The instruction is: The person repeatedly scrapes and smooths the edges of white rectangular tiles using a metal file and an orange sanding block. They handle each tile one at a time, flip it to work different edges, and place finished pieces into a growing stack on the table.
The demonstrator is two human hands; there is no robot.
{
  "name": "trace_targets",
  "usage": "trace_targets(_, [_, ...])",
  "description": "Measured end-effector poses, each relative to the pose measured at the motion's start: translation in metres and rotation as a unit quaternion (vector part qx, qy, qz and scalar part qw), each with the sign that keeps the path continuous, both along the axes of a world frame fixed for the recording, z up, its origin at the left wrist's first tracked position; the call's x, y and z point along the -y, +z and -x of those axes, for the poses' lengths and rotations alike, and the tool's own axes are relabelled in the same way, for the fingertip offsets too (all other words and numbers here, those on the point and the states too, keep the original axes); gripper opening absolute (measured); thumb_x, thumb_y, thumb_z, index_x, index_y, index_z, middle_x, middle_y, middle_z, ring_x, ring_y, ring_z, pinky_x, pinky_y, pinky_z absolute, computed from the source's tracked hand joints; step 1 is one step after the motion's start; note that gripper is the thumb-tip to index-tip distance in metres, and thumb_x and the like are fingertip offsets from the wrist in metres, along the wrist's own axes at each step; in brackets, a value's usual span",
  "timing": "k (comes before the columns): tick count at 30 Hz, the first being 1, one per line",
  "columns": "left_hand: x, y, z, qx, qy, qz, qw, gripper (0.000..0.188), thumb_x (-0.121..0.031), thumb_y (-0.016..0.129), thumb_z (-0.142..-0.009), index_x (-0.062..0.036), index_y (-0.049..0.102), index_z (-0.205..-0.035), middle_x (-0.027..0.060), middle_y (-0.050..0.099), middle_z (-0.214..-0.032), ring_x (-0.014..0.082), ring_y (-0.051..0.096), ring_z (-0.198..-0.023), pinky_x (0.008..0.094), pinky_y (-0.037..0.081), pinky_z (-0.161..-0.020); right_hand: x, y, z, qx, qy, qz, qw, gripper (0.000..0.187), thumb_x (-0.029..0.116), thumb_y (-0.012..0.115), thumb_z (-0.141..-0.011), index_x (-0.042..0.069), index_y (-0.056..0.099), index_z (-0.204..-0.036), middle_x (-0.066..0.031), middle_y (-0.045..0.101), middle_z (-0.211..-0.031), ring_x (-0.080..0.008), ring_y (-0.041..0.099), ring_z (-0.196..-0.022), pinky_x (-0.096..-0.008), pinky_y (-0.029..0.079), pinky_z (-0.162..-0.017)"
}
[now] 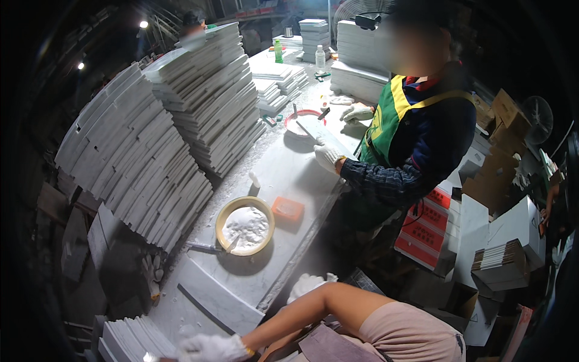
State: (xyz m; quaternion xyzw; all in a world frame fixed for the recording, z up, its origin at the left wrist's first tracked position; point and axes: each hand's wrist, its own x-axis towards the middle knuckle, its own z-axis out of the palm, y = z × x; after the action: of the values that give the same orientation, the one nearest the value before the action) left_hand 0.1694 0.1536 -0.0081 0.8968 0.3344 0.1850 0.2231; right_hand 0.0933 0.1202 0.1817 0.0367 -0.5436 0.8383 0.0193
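Observation:
My right hand, in a white knitted glove, reaches across the lower edge of the picture. Its fingers are smeared and partly cut off, so whether they grip anything cannot be told. Close by it stand several upright white slabs packed in a row. Just beyond, a curved white marble-look slab lies on the table. My left hand does not show; only a bit of skin appears under my right forearm. Farther up is a yellow bowl of white powder or paste, with a scraper in it.
An orange block sits beside the bowl. Tall stacks of white slabs line the left. Across the table, a co-worker in a green apron holds a pale slab near a red-rimmed bowl. Cardboard boxes stand at right.

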Motion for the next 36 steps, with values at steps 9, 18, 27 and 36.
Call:
trace_targets(9, [0.120,-0.018,0.086,0.335,0.450,0.185,0.807,0.023,0.000,0.066,-0.088,-0.0003,0.075,-0.109,0.0170,0.073,-0.109,0.0292,0.071,-0.102,0.0390,0.058,-0.085,-0.125,-0.055,-0.138,0.113,-0.321,0.133,0.931,0.041,0.030,0.067,-0.106,0.002,0.062,-0.135,-0.0079,0.069,-0.127,-0.0126,0.066,-0.106,-0.0307,0.058,-0.095])
trace_targets(18, [0.065,0.024,0.152,0.212,0.647,-0.091,0.727,0.017,0.000,0.068,-0.093,0.0052,0.074,-0.108,0.0215,0.071,-0.130,0.0345,0.068,-0.120,0.0422,0.053,-0.105,-0.097,-0.125,-0.157,0.170,-0.524,0.140,0.823,0.018,0.011,0.061,-0.104,0.006,0.067,-0.120,-0.0007,0.068,-0.095,-0.0103,0.065,-0.076,-0.0289,0.056,-0.068])
trace_targets(27, [0.119,0.074,0.071,0.383,0.496,0.207,0.751,0.025,-0.001,0.071,-0.095,-0.0011,0.072,-0.120,0.0122,0.072,-0.119,0.0267,0.070,-0.111,0.0335,0.056,-0.097,-0.105,-0.144,-0.134,0.116,-0.495,0.015,0.861,0.024,0.027,0.062,-0.109,0.005,0.065,-0.121,0.0013,0.062,-0.096,-0.0065,0.053,-0.073,-0.0235,0.045,-0.062])
trace_targets(36, [0.097,0.064,0.148,-0.078,0.698,-0.157,0.694,0.026,-0.010,0.078,-0.082,-0.0118,0.077,-0.108,0.0070,0.074,-0.109,0.0290,0.069,-0.110,0.0409,0.056,-0.095,-0.111,-0.149,-0.121,0.128,-0.444,-0.094,0.882,0.017,0.016,0.064,-0.108,0.002,0.068,-0.117,-0.0005,0.065,-0.100,-0.0067,0.062,-0.080,-0.0235,0.055,-0.069])
